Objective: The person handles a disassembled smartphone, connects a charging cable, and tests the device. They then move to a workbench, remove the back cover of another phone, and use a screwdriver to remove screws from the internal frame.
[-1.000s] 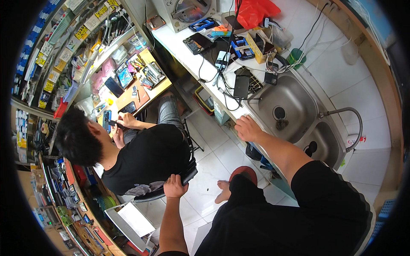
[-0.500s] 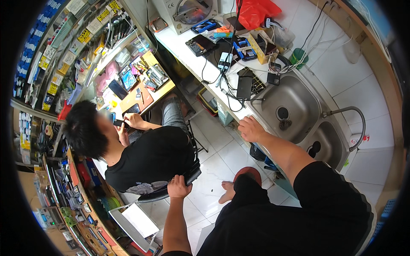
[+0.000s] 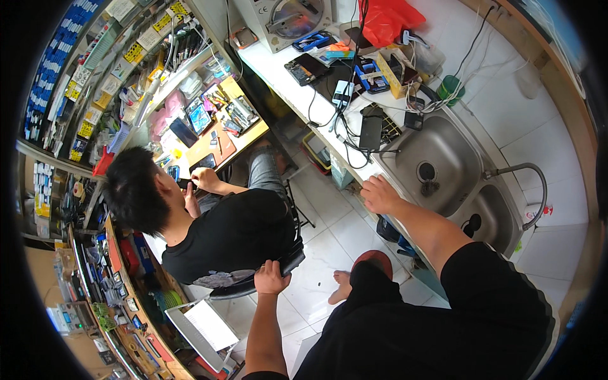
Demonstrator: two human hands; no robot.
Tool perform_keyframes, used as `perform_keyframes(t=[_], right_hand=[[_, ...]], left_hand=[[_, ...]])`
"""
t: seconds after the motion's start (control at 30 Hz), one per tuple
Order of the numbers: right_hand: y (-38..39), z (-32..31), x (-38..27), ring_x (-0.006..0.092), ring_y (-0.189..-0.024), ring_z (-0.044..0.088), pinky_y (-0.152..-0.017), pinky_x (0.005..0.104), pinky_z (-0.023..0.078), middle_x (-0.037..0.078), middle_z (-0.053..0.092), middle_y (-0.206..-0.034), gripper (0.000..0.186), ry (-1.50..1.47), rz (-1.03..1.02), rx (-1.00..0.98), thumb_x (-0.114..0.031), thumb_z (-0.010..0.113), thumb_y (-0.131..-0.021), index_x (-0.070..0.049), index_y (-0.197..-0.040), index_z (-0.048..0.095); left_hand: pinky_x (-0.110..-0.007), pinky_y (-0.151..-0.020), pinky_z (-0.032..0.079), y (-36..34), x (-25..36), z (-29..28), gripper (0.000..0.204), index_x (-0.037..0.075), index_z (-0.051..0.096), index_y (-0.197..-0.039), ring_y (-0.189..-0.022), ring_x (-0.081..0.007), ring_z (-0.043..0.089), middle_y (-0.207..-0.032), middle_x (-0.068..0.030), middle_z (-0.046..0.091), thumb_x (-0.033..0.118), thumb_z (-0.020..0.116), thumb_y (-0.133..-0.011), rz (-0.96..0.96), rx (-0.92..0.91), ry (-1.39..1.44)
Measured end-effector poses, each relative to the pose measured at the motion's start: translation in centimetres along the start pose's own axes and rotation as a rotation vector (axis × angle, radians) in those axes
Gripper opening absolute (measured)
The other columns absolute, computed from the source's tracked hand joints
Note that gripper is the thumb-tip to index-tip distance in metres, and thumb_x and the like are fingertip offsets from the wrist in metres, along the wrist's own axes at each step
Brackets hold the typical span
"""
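My left hand (image 3: 272,277) is closed around the top edge of a black chair back (image 3: 294,256). On that chair sits a person in a black T-shirt (image 3: 234,228), bent toward a workbench and holding a small dark device (image 3: 184,183), perhaps a phone, in both hands. My right hand (image 3: 380,195) lies on the edge of the white counter (image 3: 351,168), just left of the steel sink (image 3: 405,155), its fingers slightly bent and holding nothing I can see. A black rectangular device (image 3: 370,130) with cables lies on the counter beyond it.
Phones and tools crowd the wooden workbench (image 3: 221,149). Beyond the sink stand a green cup (image 3: 451,88) and a yellow box (image 3: 394,73) amid cables. A red stool (image 3: 379,256) is by my foot, and a white tray (image 3: 206,329) stands at lower left.
The whole view has shifted slightly, so things sit a little further right. The seated person's head has turned a bit away. Both my hands keep their places on the chair and counter.
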State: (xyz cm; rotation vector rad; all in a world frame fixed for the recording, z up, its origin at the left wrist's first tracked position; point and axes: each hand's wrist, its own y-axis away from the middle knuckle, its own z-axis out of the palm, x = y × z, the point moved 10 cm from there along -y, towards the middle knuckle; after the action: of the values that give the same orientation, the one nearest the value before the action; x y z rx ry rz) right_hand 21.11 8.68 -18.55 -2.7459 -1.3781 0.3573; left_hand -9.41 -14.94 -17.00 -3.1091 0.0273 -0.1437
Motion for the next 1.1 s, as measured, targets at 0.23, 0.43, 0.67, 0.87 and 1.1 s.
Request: perform_keyframes(t=[0.23, 0.43, 0.67, 0.87, 1.1], right_hand=[[0.2, 0.7, 0.3, 0.0233, -0.103, 0.05, -0.093, 0.0406, 0.04, 0.004, 0.053, -0.098, 0.016, -0.012, 0.01, 0.002, -0.019, 0.073, -0.074, -0.013, -0.084, 0.062], [0.3, 1.4, 0.5, 0.0228, -0.108, 0.05, -0.095, 0.0408, 0.04, 0.003, 0.055, -0.103, 0.018, 0.013, 0.025, -0.051, -0.022, 0.074, -0.076, -0.014, -0.088, 0.064], [0.1, 0.8, 0.3, 0.0232, -0.105, 0.051, -0.094, 0.0403, 0.04, 0.003, 0.054, -0.1, 0.017, 0.026, 0.016, -0.042, -0.021, 0.074, -0.074, -0.014, -0.085, 0.062], [0.1, 0.9, 0.3, 0.0225, -0.107, 0.051, -0.095, 0.0409, 0.04, 0.002, 0.055, -0.102, 0.018, 0.045, 0.026, -0.081, -0.023, 0.074, -0.076, -0.014, -0.088, 0.065], [0.0, 0.7, 0.2, 0.0227, -0.107, 0.051, -0.095, 0.0406, 0.04, 0.003, 0.055, -0.101, 0.018, 0.048, 0.019, -0.058, -0.023, 0.075, -0.075, -0.015, -0.088, 0.065]], left_hand=[[-0.041, -0.06, 0.057, -0.2, 0.1, 0.0, 0.037, 0.012, 0.055, -0.083, -0.071, -0.0266, 0.067, -0.082, -0.0064, 0.055, 0.034, 0.08, -0.065, 0.001, -0.018, -0.032], [-0.041, -0.06, 0.057, -0.1, 0.1, 0.1, 0.039, 0.012, 0.055, -0.083, -0.072, -0.0276, 0.067, -0.082, -0.0069, 0.055, 0.034, 0.081, -0.065, 0.003, -0.013, -0.023], [-0.043, -0.06, 0.056, 0.1, -0.1, 0.4, 0.044, 0.011, 0.054, -0.085, -0.073, -0.0295, 0.066, -0.084, -0.0084, 0.055, 0.036, 0.082, -0.063, 0.001, -0.022, -0.008], [-0.041, -0.061, 0.057, 0.0, 0.0, 0.3, 0.04, 0.012, 0.055, -0.083, -0.073, -0.0277, 0.067, -0.083, -0.0072, 0.055, 0.036, 0.081, -0.065, 0.007, -0.021, -0.019], [-0.042, -0.061, 0.056, 0.0, -0.1, 0.4, 0.043, 0.011, 0.055, -0.085, -0.074, -0.0295, 0.066, -0.084, -0.0085, 0.055, 0.036, 0.083, -0.065, -0.003, -0.046, 0.009]])
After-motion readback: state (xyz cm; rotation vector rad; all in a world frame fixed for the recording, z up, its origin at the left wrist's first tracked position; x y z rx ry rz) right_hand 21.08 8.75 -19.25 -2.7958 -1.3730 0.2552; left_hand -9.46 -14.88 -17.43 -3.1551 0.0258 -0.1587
